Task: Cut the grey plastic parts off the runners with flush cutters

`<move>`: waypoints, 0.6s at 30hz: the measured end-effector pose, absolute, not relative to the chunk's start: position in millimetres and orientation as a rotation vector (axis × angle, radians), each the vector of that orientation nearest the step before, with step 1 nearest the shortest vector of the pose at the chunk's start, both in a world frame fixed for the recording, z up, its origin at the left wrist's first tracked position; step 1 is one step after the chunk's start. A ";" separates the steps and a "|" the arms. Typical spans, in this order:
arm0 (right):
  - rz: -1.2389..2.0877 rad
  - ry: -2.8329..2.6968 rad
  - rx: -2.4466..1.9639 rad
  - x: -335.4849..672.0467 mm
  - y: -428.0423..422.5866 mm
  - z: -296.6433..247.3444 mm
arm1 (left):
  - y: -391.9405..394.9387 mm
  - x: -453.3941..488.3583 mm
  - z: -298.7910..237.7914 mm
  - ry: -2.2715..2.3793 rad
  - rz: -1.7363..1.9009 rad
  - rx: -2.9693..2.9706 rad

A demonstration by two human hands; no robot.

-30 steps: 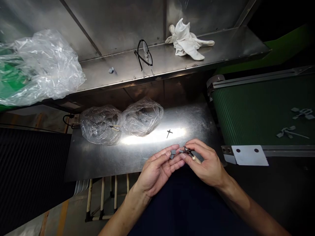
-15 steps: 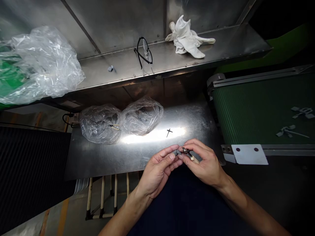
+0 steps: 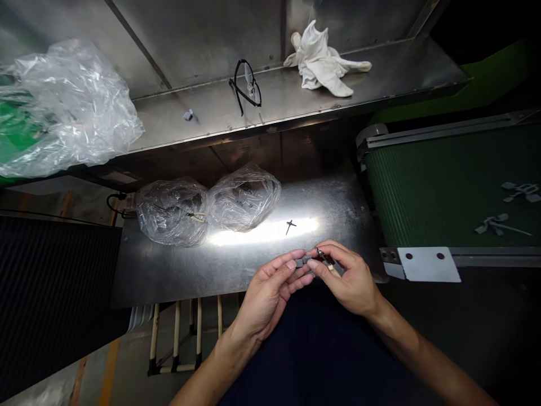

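My left hand [image 3: 270, 290] pinches a small grey plastic part [image 3: 301, 262] between thumb and fingertips, just above the near edge of the steel table [image 3: 177, 270]. My right hand [image 3: 349, 279] is closed round a small tool [image 3: 324, 258] with a dark metal tip and a pale handle. The tool's tip touches the grey part where the two hands meet. A tiny dark cross-shaped piece [image 3: 289, 226] lies on the table a little beyond my fingers.
Two clear plastic bags [image 3: 207, 206] lie at the table's back left. The steel shelf [image 3: 393, 79] above holds safety glasses [image 3: 246, 87], a white glove [image 3: 323, 62], a small grey piece [image 3: 188, 115] and a big crumpled bag [image 3: 71, 107]. On the right, grey parts [image 3: 499, 224] lie on a green conveyor belt [image 3: 439, 186].
My hands have drawn together: the grey part in my left fingers has moved right to meet the tool tip. The view has shifted slightly.
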State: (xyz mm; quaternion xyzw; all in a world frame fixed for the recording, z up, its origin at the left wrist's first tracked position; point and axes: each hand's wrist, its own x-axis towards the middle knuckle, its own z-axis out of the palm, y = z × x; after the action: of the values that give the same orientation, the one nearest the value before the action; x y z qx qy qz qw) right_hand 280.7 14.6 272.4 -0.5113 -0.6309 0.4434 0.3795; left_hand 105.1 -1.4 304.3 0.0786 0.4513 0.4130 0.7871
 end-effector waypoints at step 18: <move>1.950 -0.715 -1.162 278.0 15.7 261.0 | 3.3 106.4 310.8 0.975 0.857 0.182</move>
State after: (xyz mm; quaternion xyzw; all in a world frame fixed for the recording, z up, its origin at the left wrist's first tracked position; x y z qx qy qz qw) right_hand 278.0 15.7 261.0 -0.4533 -0.2790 0.7607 0.3715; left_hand 106.4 3.3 310.8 0.0847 0.4533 0.3985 0.7928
